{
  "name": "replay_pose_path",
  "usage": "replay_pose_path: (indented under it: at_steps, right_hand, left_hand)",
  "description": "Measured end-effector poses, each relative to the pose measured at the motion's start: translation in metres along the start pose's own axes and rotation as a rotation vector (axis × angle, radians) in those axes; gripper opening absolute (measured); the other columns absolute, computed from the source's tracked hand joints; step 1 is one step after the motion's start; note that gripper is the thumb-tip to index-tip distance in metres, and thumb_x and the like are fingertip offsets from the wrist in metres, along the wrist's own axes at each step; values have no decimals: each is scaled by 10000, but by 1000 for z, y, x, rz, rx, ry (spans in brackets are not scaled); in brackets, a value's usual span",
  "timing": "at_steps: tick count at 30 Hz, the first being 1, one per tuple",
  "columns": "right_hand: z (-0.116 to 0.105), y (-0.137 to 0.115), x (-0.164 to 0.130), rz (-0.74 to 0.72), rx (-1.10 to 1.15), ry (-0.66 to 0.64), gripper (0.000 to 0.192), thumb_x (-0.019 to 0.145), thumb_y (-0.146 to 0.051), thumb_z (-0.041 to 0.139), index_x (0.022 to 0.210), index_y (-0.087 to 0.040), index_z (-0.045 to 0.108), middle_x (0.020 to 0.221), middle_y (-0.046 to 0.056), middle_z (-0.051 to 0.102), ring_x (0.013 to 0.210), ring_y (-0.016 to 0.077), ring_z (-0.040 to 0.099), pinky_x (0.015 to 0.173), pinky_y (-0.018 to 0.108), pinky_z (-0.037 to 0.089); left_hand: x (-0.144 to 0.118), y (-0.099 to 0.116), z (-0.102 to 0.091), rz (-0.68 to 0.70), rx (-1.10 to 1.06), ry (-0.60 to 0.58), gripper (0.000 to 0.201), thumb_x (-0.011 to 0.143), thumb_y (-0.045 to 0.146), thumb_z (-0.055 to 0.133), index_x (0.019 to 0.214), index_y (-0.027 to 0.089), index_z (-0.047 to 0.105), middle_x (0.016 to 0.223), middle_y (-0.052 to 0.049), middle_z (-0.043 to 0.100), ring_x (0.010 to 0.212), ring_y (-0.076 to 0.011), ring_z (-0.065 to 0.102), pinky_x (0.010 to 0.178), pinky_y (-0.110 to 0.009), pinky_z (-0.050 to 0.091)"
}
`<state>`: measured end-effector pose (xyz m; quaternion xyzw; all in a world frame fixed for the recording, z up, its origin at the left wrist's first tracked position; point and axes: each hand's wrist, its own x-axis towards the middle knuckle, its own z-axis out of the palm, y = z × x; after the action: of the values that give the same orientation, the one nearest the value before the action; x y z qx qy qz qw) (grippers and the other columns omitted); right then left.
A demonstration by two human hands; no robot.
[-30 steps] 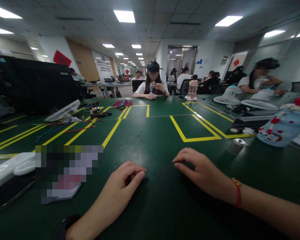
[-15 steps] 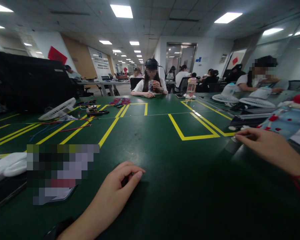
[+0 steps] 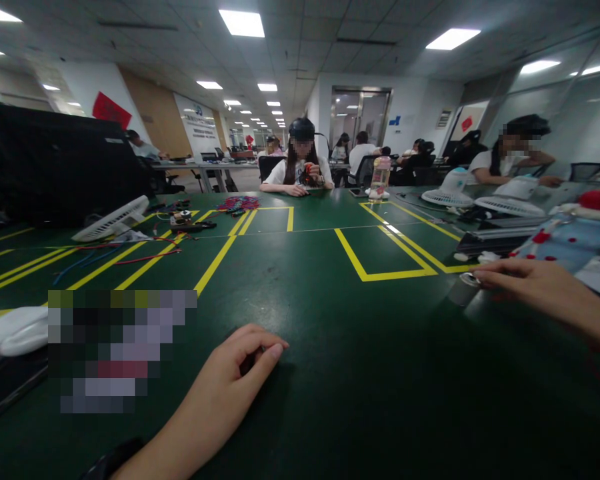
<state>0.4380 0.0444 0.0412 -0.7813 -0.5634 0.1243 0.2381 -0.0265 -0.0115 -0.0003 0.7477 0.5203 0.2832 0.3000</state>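
Observation:
My left hand (image 3: 233, 377) rests on the green table (image 3: 330, 347) near the front edge. Its fingers are curled and the thumb lies against the index finger; I cannot tell whether something small is pinched there. My right hand (image 3: 535, 290) is stretched out to the right, fingers extended. Its fingertips touch the top of a small grey cylinder with a metal cap (image 3: 461, 291), which stands just outside a yellow tape rectangle (image 3: 385, 273). The hand is not closed around the cylinder.
A blue bottle with red spots (image 3: 567, 243) lies behind my right hand. White desk fans (image 3: 113, 220) (image 3: 510, 203), loose red and blue wires (image 3: 130, 257) and a white power strip (image 3: 10, 330) lie on the table. A person (image 3: 300, 167) sits at the far side.
My right hand left the middle of the table and reached right to the grey cylinder, where its fingertips now rest. My left hand stayed in place.

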Motion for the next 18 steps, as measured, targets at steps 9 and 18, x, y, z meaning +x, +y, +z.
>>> replay_pose_path:
  at_steps: [9, 18]
  right_hand:
    - [2, 4, 0, -34, 29, -3, 530, 698, -578, 608, 1090, -228, 669, 1117, 101, 630, 769, 173, 642, 676, 293, 487]
    - [33, -8, -24, -174, -91, 85, 628, 747, -574, 562, 1284, -249, 543, 1077, 84, 649, 875, 213, 638, 733, 319, 498]
  left_hand:
    - [-1, 1, -1, 10, 3, 8, 218, 925, 328, 471, 912, 246, 672, 928, -6, 636, 867, -191, 600, 788, -322, 448]
    - [3, 2, 1, 4, -4, 28, 214, 915, 322, 479, 872, 248, 675, 893, -9, 641, 821, -189, 597, 738, -304, 453]
